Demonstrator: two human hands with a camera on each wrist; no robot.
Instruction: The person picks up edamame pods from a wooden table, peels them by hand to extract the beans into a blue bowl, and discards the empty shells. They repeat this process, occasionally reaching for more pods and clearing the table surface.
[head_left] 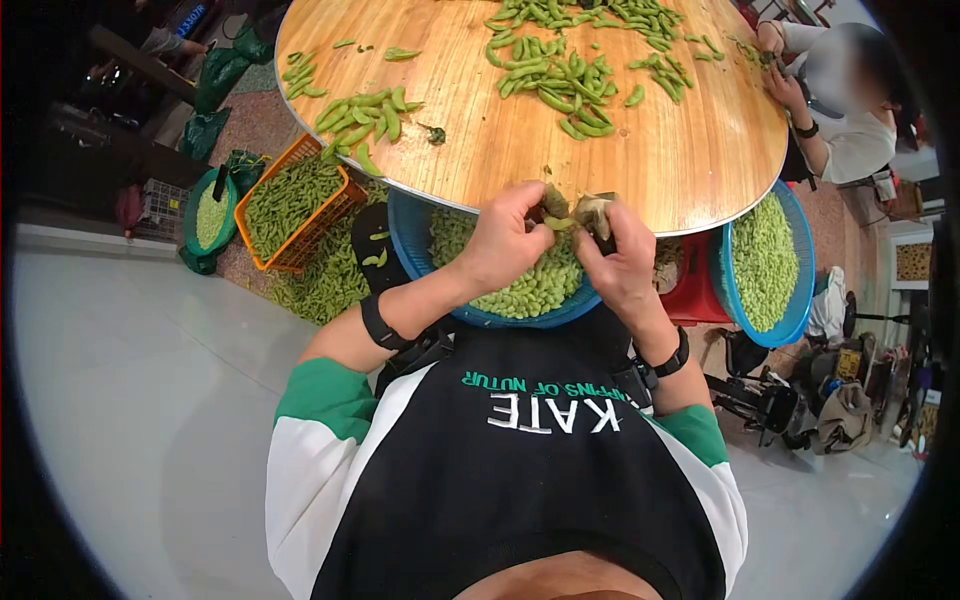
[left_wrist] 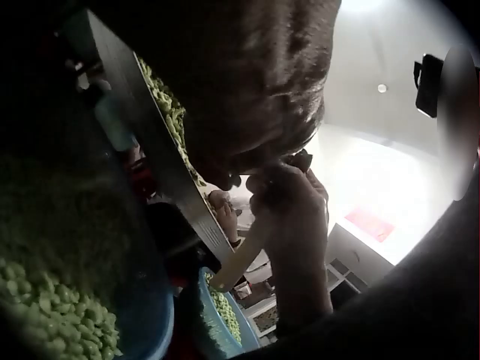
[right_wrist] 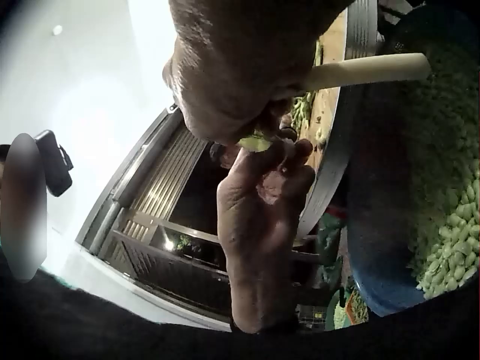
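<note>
Informal bean-shelling workspace, prob home front rm or small shop, can't tell which. Evidence: round wood counter (head_left: 690,170) w/ pods (head_left: 560,85), blue tubs (head_left: 410,240) of shelled beans (head_left: 540,285), orange crate (head_left: 322,228), pods loose on tiled flr (head_left: 160,350), green bags (head_left: 220,75), misc clutter (head_left: 780,405) at R, 2nd person (head_left: 860,150) also working.

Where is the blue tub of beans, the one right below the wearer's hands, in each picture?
Head: blue tub near the middle, just below the table.
Left wrist: in the bottom-left corner, partly in shadow.
Right wrist: along the right side.
Shared landmark: the table's edge, above the tub, then to its upper right, then to its left.
</note>
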